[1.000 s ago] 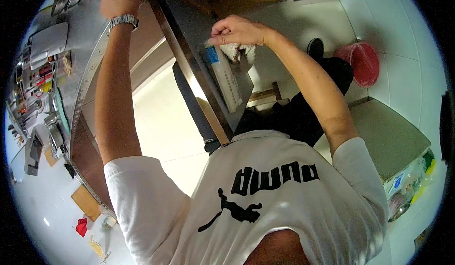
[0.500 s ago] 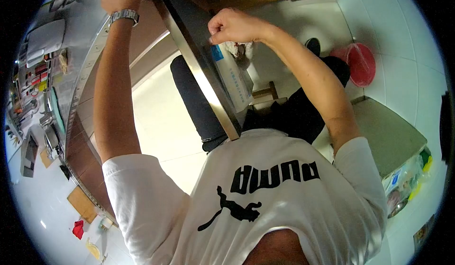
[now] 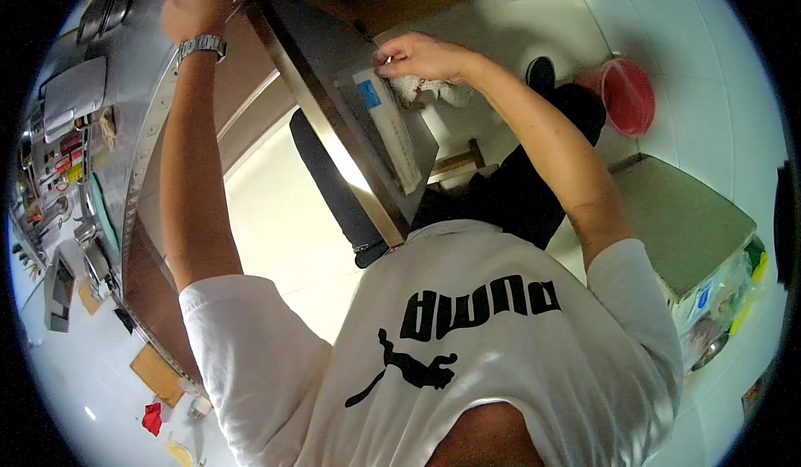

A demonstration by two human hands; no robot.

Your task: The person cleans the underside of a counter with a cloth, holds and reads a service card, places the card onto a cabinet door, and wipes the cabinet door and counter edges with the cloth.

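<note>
My left hand (image 3: 198, 4), with a metal watch on its wrist, is curled closed at the counter edge near the far end of the metal panel; what its fingers grip is hidden. My right hand (image 3: 421, 56) has its fingers pinched together above the far end of a long white box (image 3: 390, 133) with a blue patch. A small pale spot shows at those fingertips, too small to name. Just below the right hand is a crumpled white thing (image 3: 425, 91) with reddish marks, partly covered by it. The box lies against the dark inner side of the metal panel (image 3: 325, 129).
A steel counter (image 3: 154, 45) runs along the left, with a cutting board (image 3: 154, 375), utensils and a red item (image 3: 151, 419). A pink bucket (image 3: 627, 95) stands at the right wall. Nearby are a grey-topped box (image 3: 680, 221) and a small wooden stool (image 3: 459, 162).
My left hand has shifted left and slightly down in view. The white box looks narrower and sits further left. My right hand has lowered slightly, and more of the crumpled white thing shows.
</note>
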